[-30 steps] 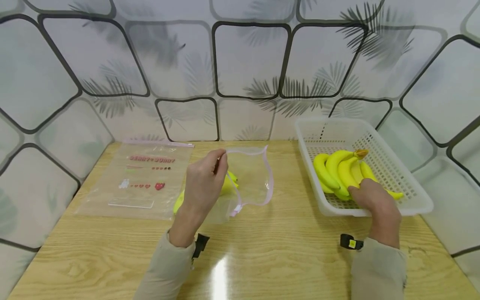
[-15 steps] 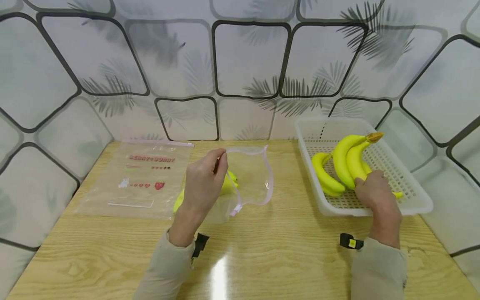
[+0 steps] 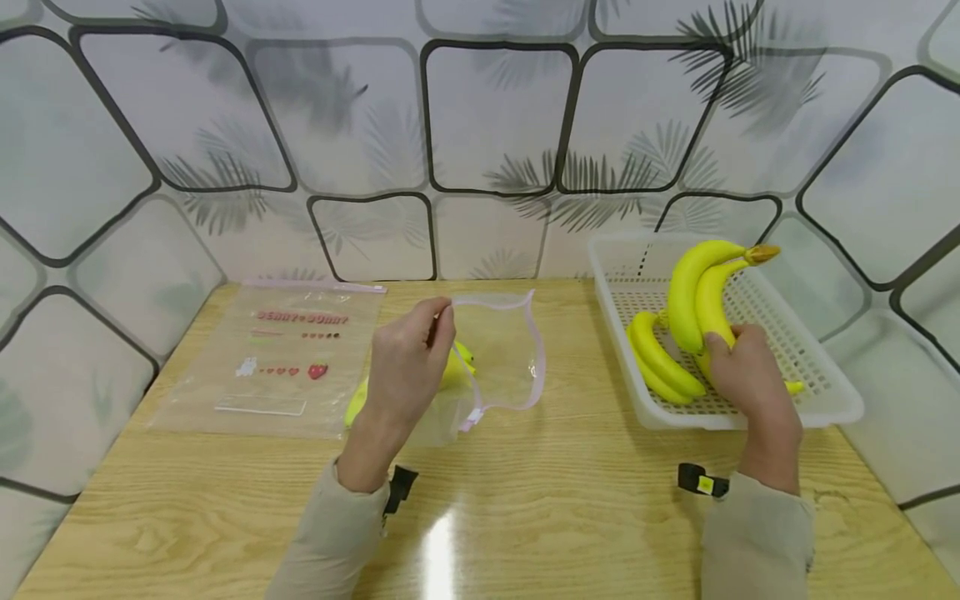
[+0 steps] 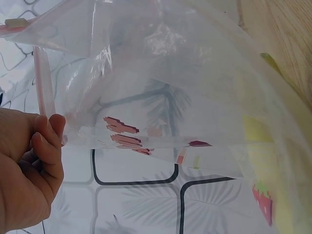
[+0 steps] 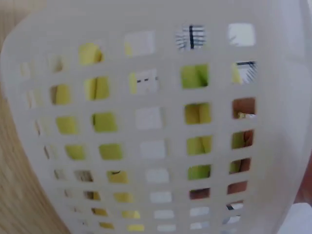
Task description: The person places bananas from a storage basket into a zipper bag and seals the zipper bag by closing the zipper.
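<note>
My left hand (image 3: pixel 411 354) pinches the pink zip edge of a clear zip bag (image 4: pixel 146 53) between thumb and fingers, holding its mouth apart. Yellow bananas (image 3: pixel 457 371) lie inside that bag, partly covered by the hand. On the right, my right hand (image 3: pixel 753 371) grips the lower end of a bunch of bananas (image 3: pixel 708 296), its brown stem pointing up and to the right. This bunch is tilted above the floor of the white plastic basket (image 3: pixel 832 375). In the right wrist view the basket's holed wall (image 5: pixel 153 117) hides most of the hand and fruit.
A second bunch of bananas (image 3: pixel 663 362) lies at the left inside the basket, and a yellow tip shows right of the hand. Another clear zip bag (image 3: pixel 281 358) with printed red letters lies flat on the wooden table (image 3: pixel 570 517). A patterned wall stands behind.
My right hand has lifted and tilted the banana bunch up and away from the other bananas, which now lie apart at the left of the basket. The left hand stays on the bag.
</note>
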`<control>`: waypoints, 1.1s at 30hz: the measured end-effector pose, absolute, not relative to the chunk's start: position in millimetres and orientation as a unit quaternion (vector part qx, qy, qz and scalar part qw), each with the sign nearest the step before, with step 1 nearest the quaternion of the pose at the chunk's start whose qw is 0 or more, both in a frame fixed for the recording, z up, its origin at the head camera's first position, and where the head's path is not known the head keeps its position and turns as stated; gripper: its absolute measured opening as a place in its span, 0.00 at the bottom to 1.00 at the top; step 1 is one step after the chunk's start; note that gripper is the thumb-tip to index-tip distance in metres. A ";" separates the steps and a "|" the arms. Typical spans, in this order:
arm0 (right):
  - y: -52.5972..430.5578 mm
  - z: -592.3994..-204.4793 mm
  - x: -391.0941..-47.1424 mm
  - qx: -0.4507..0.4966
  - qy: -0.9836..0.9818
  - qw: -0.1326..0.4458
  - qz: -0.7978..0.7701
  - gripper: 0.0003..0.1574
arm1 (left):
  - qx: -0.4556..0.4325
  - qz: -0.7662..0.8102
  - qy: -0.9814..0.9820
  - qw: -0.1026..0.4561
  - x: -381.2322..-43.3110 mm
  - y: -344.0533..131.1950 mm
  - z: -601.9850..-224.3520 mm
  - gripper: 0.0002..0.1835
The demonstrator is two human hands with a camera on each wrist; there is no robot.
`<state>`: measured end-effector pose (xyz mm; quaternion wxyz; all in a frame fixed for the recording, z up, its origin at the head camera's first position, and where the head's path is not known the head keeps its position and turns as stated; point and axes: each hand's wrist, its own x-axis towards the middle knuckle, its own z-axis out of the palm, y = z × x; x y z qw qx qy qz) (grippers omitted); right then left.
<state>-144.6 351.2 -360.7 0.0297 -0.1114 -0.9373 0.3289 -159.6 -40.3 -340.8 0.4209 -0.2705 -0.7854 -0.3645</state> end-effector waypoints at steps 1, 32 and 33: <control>350.2 -359.4 -144.6 -0.094 -0.936 0.041 0.336 0.40 | -0.271 -0.365 -0.785 0.421 -159.7 -40.4 -340.9 0.05; 321.5 -335.9 -128.7 0.383 -0.783 -0.101 0.480 0.18 | -0.266 -0.361 -0.793 0.414 -160.6 -39.1 -341.7 0.05; 321.1 -335.9 -128.4 0.384 -0.782 -0.110 0.478 0.18 | -0.266 -0.360 -0.793 0.413 -160.4 -39.0 -341.7 0.06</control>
